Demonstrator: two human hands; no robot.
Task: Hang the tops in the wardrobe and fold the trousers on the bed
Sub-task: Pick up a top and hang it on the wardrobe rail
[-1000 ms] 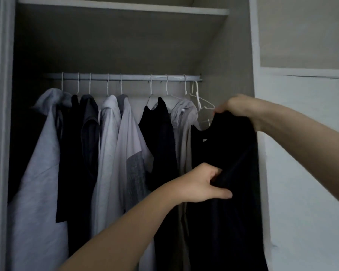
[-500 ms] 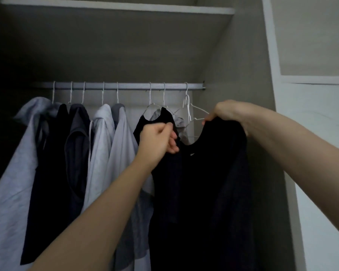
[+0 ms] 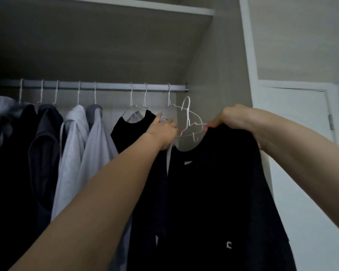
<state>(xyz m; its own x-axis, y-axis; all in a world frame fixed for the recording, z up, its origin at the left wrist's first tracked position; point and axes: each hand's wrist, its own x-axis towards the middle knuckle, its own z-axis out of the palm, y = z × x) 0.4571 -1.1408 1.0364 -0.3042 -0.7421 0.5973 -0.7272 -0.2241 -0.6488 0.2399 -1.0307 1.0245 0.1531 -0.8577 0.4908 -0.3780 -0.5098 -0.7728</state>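
right now my right hand [image 3: 230, 119] is curled over the right shoulder of the black top [image 3: 219, 192], holding it up in front of the wardrobe's right end, just below the rail [image 3: 106, 86]. my left hand [image 3: 162, 130] is up at the collar's left side, fingers closed around the near arm of a white wire hanger [image 3: 188, 122] whose hook is off the rail and pointing up. the hanger sits in the open neckline, not yet seated under both shoulders as far as i can tell.

to do this well, i think i should keep the right hand high so the collar stays wide, slide the hanger's far arm fully into that shoulder, then tuck the near arm under the left one. only then lift the hook to the free stretch of rail right of the last hung hanger hook [image 3: 169, 92]. the hung black top [image 3: 133, 132] beside it could snag, so i'd go in straight. no trousers or bed are in view.
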